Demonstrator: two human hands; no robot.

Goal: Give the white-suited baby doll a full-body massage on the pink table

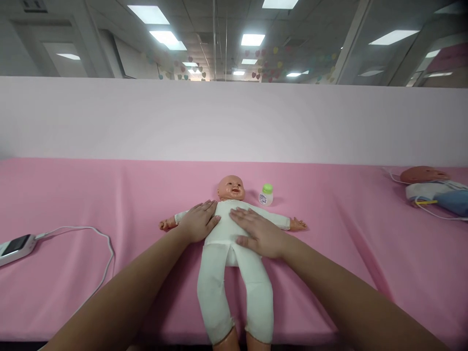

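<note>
A baby doll (220, 234) with a white cloth body lies on its back, head away from me and arms spread. My left hand (199, 221) rests along the left side of its chest and over the near part of that arm, fingers stretched out. Flat on the right side of the doll's belly and chest lies my right hand (258, 231), its fingers extended and slightly apart. Neither hand grips anything. Just right of the doll's head stands a small clear bottle (265, 196) with a green cap.
The doll lies on a pink sheet (146, 190). A white device with a dark screen (16, 248) and a cable is at the left. Another doll (424, 174), with blue and white cloth and thin tubing, lies far right. Behind runs a white low wall (234, 122) below glass.
</note>
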